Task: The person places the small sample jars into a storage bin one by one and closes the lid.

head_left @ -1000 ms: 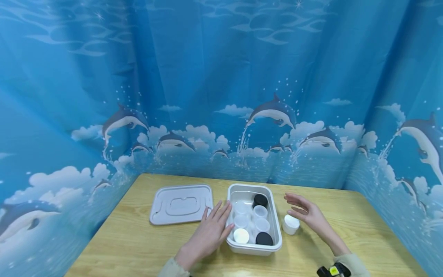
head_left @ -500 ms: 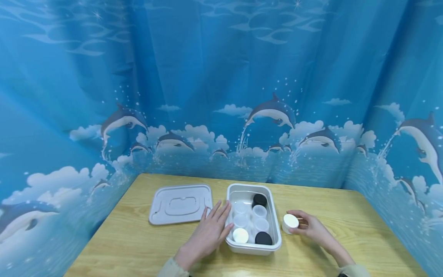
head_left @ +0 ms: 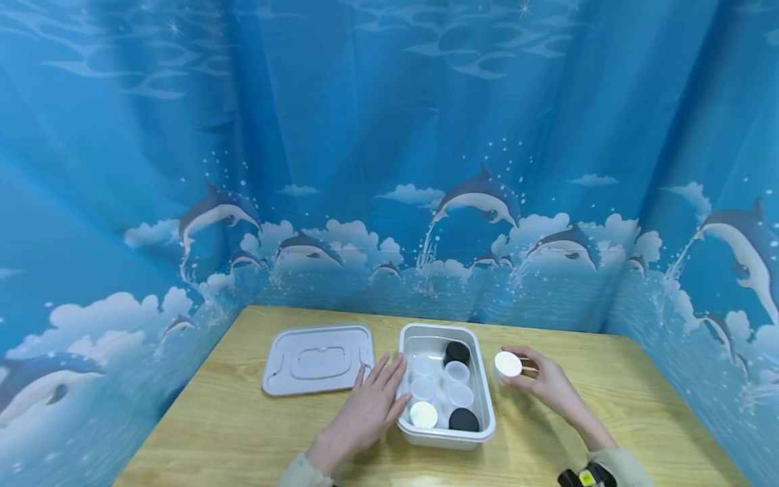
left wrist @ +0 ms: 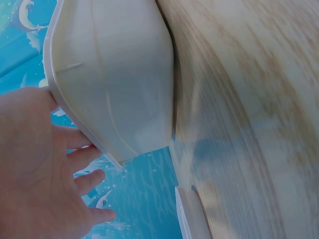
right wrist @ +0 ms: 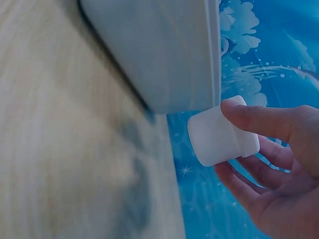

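Note:
A small white lidded jar [head_left: 507, 366] is pinched between the thumb and fingers of my right hand [head_left: 544, 382]. In the right wrist view the jar [right wrist: 219, 132] is tilted and held above the table, beside the bin's wall. The white plastic bin [head_left: 447, 439] holds several jars: black-lidded ones such as the black jar lid [head_left: 464, 420], a white-lidded jar [head_left: 423, 414], and translucent-lidded ones. My left hand [head_left: 372, 406] rests on the bin's left rim, fingers extended. The left wrist view shows that hand [left wrist: 45, 159] touching the rim of the bin [left wrist: 119, 74].
A flat white bin lid [head_left: 321, 358] lies on the wooden table [head_left: 231, 433] to the left of the bin. Behind the table hangs a blue curtain [head_left: 365, 135] printed with dolphins, which also runs along both sides.
My right hand came down around the white jar, gripped it and lifted it off the table, moving slightly away from me. My left hand stayed on the rim.

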### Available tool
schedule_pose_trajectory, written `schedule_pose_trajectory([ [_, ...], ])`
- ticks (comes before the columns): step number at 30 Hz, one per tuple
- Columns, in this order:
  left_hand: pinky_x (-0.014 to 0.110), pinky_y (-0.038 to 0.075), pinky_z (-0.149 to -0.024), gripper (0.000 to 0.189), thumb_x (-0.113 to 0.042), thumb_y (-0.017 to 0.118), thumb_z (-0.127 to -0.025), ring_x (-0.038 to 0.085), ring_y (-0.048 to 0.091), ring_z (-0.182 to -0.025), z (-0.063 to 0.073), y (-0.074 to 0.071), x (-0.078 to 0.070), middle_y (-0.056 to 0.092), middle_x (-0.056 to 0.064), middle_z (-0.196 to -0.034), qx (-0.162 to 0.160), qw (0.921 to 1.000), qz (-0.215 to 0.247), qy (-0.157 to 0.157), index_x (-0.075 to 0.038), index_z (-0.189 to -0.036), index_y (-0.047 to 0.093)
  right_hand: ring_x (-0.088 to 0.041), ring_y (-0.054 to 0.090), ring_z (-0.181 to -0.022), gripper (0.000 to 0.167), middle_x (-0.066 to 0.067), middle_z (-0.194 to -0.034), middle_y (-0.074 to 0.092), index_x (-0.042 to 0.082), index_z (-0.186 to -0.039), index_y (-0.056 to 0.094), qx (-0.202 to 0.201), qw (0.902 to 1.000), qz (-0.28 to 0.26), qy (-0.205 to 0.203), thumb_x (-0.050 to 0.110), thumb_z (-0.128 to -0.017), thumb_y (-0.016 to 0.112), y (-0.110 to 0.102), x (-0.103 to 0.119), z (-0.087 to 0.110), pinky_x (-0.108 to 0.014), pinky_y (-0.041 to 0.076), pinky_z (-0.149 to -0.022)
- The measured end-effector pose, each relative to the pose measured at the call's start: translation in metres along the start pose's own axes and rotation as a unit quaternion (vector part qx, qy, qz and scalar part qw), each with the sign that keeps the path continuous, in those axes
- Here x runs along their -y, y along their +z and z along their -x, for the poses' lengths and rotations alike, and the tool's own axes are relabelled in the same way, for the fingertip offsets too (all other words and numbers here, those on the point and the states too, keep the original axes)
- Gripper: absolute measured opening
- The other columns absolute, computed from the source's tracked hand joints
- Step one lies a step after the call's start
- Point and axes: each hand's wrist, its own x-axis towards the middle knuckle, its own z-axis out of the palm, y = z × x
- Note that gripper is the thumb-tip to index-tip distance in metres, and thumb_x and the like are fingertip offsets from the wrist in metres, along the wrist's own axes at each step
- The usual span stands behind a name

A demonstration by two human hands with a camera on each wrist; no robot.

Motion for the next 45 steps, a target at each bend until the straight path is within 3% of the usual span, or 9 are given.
schedule_pose_trajectory([
  [4,0.065,0.021,-0.119,0.062,-0.045,0.035,-0.109,0.033,0.025,-0.152,0.0,-0.001,0.0,0.031,0.008,-0.164,0.001,1.0,0.002,0.001,-0.007,-0.158,0.034,-0.043,0.064,-0.114,0.06,-0.03,-0.132,0.059,-0.009,-0.136,0.055,0.006,1.0,-0.002,0.007,0.004,-0.084,0.082,-0.002,0.01,-0.008,-0.04,0.059,-0.092],
  [10,0.065,0.02,-0.12,0.061,-0.044,0.037,-0.109,0.032,0.024,-0.153,-0.001,-0.003,-0.001,0.03,0.007,-0.165,0.01,0.9999,0.004,-0.005,-0.008,-0.159,0.032,-0.043,0.061,-0.119,0.061,-0.028,-0.135,0.058,-0.006,-0.14,0.053,0.015,0.9997,0.019,0.005,0.009,-0.087,0.08,-0.003,0.023,-0.023,-0.04,0.058,-0.094],
  [18,0.064,0.019,-0.121,0.062,-0.044,0.037,-0.109,0.031,0.022,-0.154,-0.002,-0.001,0.0,0.028,0.006,-0.166,0.019,0.9997,0.002,-0.013,-0.009,-0.159,0.031,-0.04,0.061,-0.121,0.058,-0.023,-0.136,0.059,0.0,-0.141,0.054,0.055,0.9978,0.021,-0.03,0.01,-0.089,0.079,0.003,0.037,-0.047,-0.039,0.057,-0.097],
  [25,0.064,0.019,-0.121,0.062,-0.045,0.036,-0.109,0.031,0.023,-0.153,-0.001,0.0,0.001,0.027,0.006,-0.166,0.014,0.9999,-0.002,-0.008,-0.009,-0.159,0.031,-0.04,0.059,-0.123,0.054,-0.024,-0.139,0.057,0.0,-0.141,0.055,0.105,0.9927,0.004,-0.06,0.011,-0.092,0.076,0.019,0.043,-0.07,-0.042,0.055,-0.099],
  [35,0.065,0.023,-0.119,0.06,-0.043,0.038,-0.109,0.032,0.025,-0.152,0.0,-0.002,-0.001,0.031,0.007,-0.165,0.005,1.0,-0.002,-0.001,-0.009,-0.158,0.033,-0.044,0.059,-0.123,0.053,-0.023,-0.134,0.059,-0.003,-0.135,0.058,0.144,0.9856,0.01,-0.088,0.007,-0.087,0.08,0.043,0.046,-0.09,-0.045,0.056,-0.098],
  [45,0.064,0.022,-0.12,0.06,-0.043,0.039,-0.109,0.031,0.024,-0.153,-0.002,-0.001,0.0,0.03,0.006,-0.165,0.017,0.9998,-0.005,-0.011,-0.01,-0.159,0.032,-0.034,0.065,-0.11,0.047,-0.014,-0.122,0.061,0.003,-0.129,0.065,0.144,0.9771,0.082,-0.133,0.007,-0.085,0.082,0.063,0.043,-0.099,-0.041,0.059,-0.092],
])
